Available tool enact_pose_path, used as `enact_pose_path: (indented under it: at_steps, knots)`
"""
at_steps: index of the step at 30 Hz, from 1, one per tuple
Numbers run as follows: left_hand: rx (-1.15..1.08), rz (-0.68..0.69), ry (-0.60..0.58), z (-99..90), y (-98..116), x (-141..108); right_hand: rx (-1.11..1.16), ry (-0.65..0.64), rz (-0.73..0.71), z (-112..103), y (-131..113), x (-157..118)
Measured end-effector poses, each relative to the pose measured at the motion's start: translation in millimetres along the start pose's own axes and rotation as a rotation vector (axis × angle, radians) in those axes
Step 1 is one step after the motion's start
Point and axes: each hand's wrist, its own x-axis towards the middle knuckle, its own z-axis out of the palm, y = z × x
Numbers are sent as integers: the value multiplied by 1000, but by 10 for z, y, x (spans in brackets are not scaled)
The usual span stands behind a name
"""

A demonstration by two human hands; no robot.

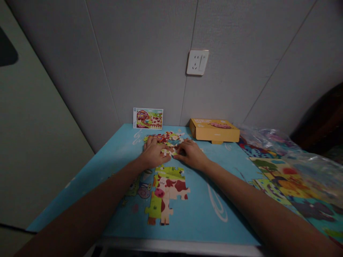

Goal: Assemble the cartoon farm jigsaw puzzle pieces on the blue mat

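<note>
Both hands rest on a partly joined puzzle section (174, 141) at the middle back of the blue table. My left hand (154, 152) lies on its left side, fingers curved over the pieces, thumb beside a pale piece. From the right, my right hand (191, 154) presses fingertips and thumb at the same section's edge, next to that pale piece (166, 152). Whether either hand grips a piece is too small to tell. Nearer the front lies a separate joined section with a cow (163, 192).
A picture card (148, 118) leans on the wall at the back of the blue table (214, 217). Right of it is a yellow box (214, 130). Picture sheets (288, 178) and clear plastic wrapping (318, 164) cover the right side. A socket (197, 62) is on the wall.
</note>
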Motion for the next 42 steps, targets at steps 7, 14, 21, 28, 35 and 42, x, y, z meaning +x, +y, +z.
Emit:
enact_pose_path:
  at_steps: [7,14,21,28,35,42]
  knots:
    - [-44,26,-2,-6,27,14,53,53,37,16,-66,-14]
    - [12,9,4,9,14,28,-49,28,75,14,-111,-39]
    - [-2,32,39,15,14,15,82,60,142,53,-68,-11]
    - [-106,132,226,-77,35,45,332,128,194,-39,-120,-4]
    - [-395,328,372,-206,112,24,871,160,317,-81,-94,15]
    - [-421,398,274,-181,169,-18,1043,109,221,-39,-95,23]
